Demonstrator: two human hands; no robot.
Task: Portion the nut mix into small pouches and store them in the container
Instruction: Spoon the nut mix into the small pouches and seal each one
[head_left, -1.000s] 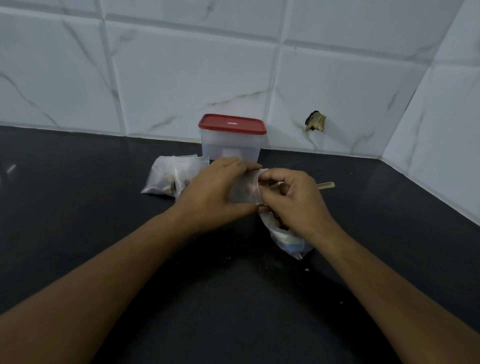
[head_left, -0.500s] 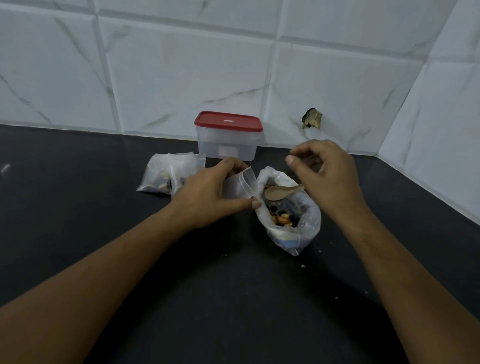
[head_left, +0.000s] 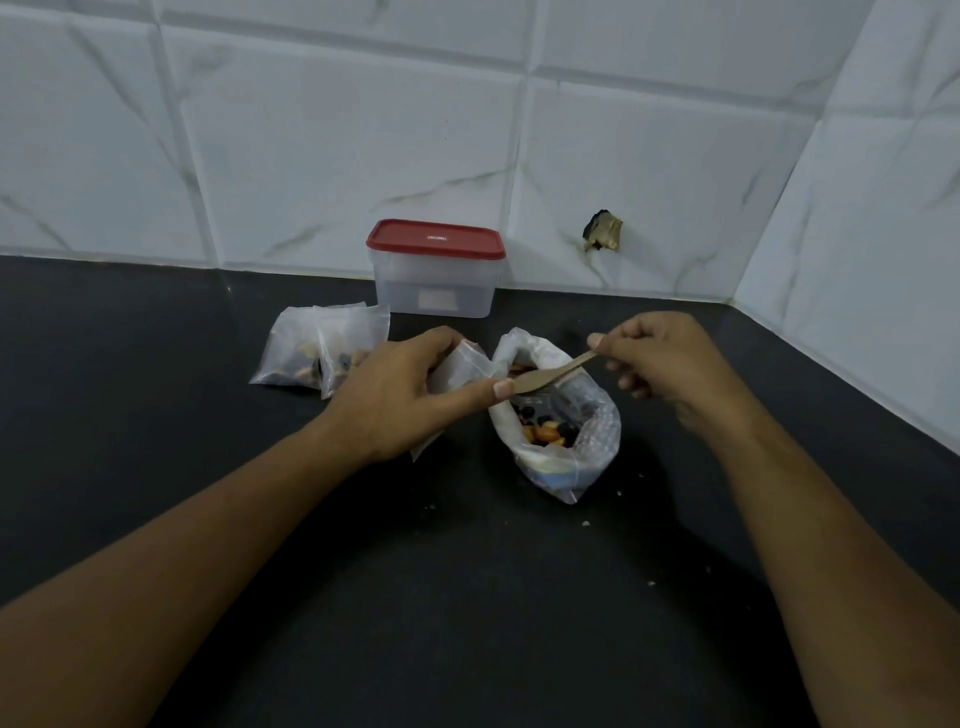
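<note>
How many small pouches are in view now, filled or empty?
3. Two filled lie overlapping left of the container: outer pouch, inner pouch. The third pouch, seemingly empty, is held by the left hand. Others may be hidden.

A red lid is standing out between a black worktop and white tiles.
The tiles are carrying thin grey-green marble veins, with grey grout lines between them, and one far tile is showing a ragged brown-and-black patch. Under the lid the container is looking frosted clear, with a pale white label on its near face. The filled pouches at the left are showing dark and tan pieces through clear plastic; the empty pouch is looking colourless. The clear bag is showing nut mix in orange, tan and black. The spoon is showing pale tan. Whitish crumbs are speckling the worktop near the bag.
</note>
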